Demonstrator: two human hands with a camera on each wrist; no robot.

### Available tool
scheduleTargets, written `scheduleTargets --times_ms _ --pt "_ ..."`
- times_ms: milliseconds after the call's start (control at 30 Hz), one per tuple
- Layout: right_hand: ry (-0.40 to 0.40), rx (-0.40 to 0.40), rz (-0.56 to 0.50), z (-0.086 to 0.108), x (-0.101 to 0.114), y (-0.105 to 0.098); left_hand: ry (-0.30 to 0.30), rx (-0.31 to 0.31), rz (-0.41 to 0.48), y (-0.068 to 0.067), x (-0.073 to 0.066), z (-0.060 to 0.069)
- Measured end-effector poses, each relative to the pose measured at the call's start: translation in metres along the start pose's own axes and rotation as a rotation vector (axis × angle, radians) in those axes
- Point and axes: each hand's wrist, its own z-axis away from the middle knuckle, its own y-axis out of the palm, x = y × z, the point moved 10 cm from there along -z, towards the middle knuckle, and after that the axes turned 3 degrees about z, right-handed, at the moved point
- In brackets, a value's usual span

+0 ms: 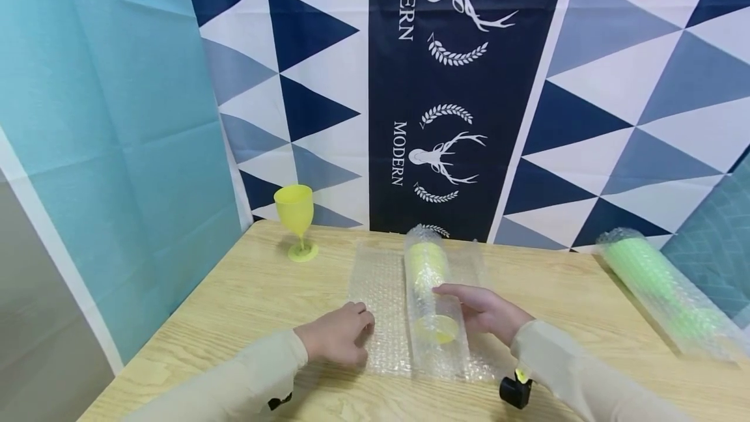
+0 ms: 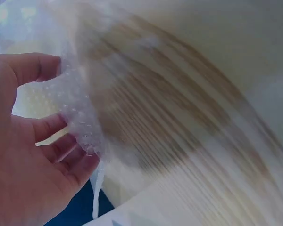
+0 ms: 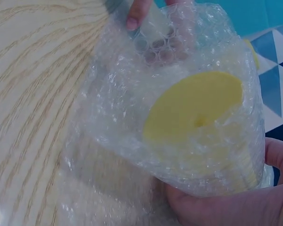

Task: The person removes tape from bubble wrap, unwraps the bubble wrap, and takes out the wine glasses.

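Observation:
A yellow goblet (image 1: 428, 266) lies rolled in clear bubble wrap (image 1: 381, 305), its round foot (image 3: 193, 103) facing me in the right wrist view. My right hand (image 1: 489, 311) grips the wrapped goblet from the right, thumb on top and the other fingers partly hidden beside the roll. At the left part of the wrap, my left hand (image 1: 342, 336) has its fingers curled at the sheet. In the left wrist view, the wrap's edge (image 2: 82, 113) runs between the thumb and fingers of this hand, which holds it.
A second yellow goblet (image 1: 295, 213) stands upright at the table's back left. On the right lies a green item (image 1: 656, 279) rolled in bubble wrap, partly blurred. Patterned cloth (image 1: 316, 70) hangs behind the wooden table (image 1: 234, 318).

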Motion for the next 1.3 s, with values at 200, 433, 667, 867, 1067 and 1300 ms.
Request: scheduleTargets --times_ms 200,433,667,867,1067,1300 --pt "-0.016 0.024 0.029 -0.003 -0.001 0.006 -0.061 0.037 0.151 0.0 0.008 -0.003" --pt "-0.003 -0.058 0.027 -0.001 -0.003 -0.001 -0.163 0.008 0.249 -0.013 0.003 -0.01" --pt "-0.011 -0.038 0.01 -0.001 -0.004 0.0 -0.322 -0.024 0.454 -0.024 0.003 -0.039" --pt "-0.019 -0.018 0.027 -0.004 -0.005 0.003 -0.452 -0.011 1.017 -0.003 0.006 -0.061" --pt "-0.023 0.01 0.059 -0.005 -0.008 0.006 -0.427 0.002 1.287 0.015 -0.004 -0.076" --pt "-0.037 0.026 0.071 -0.002 -0.007 0.007 -0.442 -0.031 1.336 0.02 -0.005 -0.08"
